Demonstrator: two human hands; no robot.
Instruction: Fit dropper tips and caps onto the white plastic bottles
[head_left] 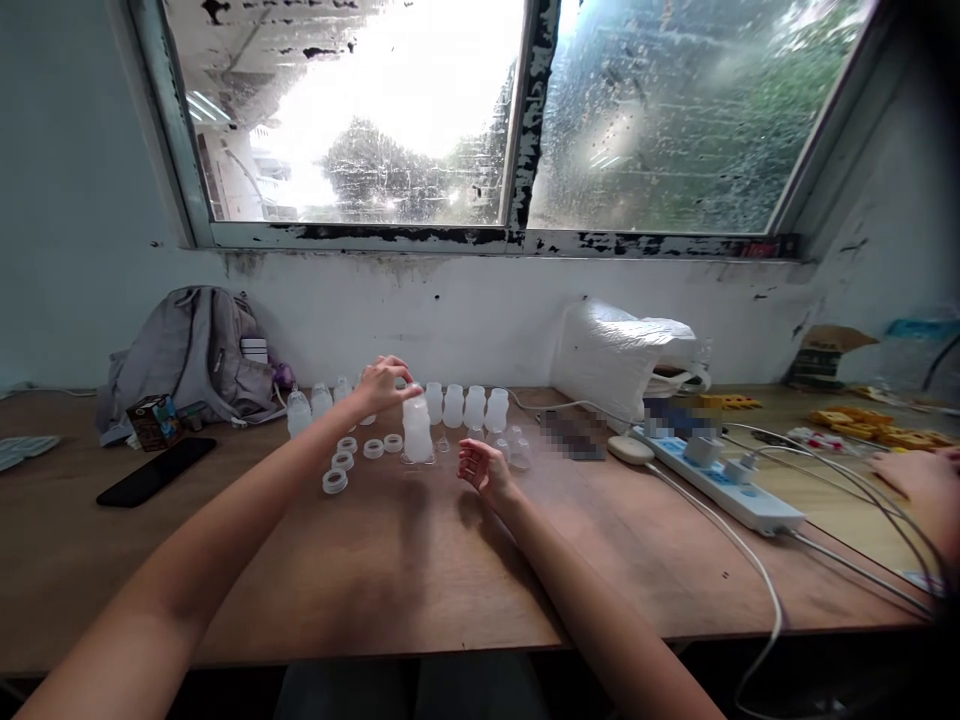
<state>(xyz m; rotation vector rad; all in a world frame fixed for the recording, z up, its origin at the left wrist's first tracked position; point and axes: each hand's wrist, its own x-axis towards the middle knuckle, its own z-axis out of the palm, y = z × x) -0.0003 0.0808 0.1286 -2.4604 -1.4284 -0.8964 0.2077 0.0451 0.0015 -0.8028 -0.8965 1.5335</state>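
My left hand (385, 384) is closed, its thumb and fingers gripping the top of a frosted white baby bottle (417, 430) that is held upright just over the table. My right hand (484, 470) is to the right of that bottle, apart from it, fingers loosely curled and open with nothing visible in them. Behind the hands stands a row of frosted bottles (474, 407) without tops. White collar rings (343, 461) lie left of the held bottle. Clear caps (517, 450) sit just beyond my right hand. Several bottles with tops (298, 412) stand behind my left forearm.
At the left are a grey backpack (187, 350), a small carton (154, 421) and a black phone (157, 472). A white foil bag (626, 350), a power strip (720, 480) and cables occupy the right. Another person's hand (915, 490) is at the far right beside yellow parts (862, 425).
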